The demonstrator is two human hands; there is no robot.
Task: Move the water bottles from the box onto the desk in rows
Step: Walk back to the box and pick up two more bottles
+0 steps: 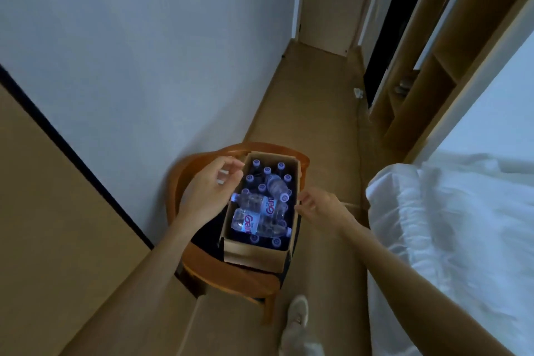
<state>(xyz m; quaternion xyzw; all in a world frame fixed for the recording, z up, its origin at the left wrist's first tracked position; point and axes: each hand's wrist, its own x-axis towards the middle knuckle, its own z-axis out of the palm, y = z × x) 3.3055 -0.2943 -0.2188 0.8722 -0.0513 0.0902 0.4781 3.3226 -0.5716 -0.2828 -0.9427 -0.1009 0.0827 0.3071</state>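
Note:
An open cardboard box (254, 254) stands on a wooden chair (231, 272). Several water bottles stand upright inside it, purple caps up, and three clear bottles lie on top of them: one with a red-lettered label (257, 205), another below it (254, 224), and a smaller one (276, 185) farther back. My left hand (208, 191) hovers over the box's left edge, fingers loosely curved, holding nothing. My right hand (320, 206) reaches toward the box's right wall, fingers relaxed and empty. The desk (57, 211) runs along the left.
A white wall rises behind the chair. A bed with white bedding (450, 225) fills the right side. A narrow floor strip leads to a door at the back. A wooden shelf unit (419, 89) stands at the far right. My shoe (297, 315) shows below.

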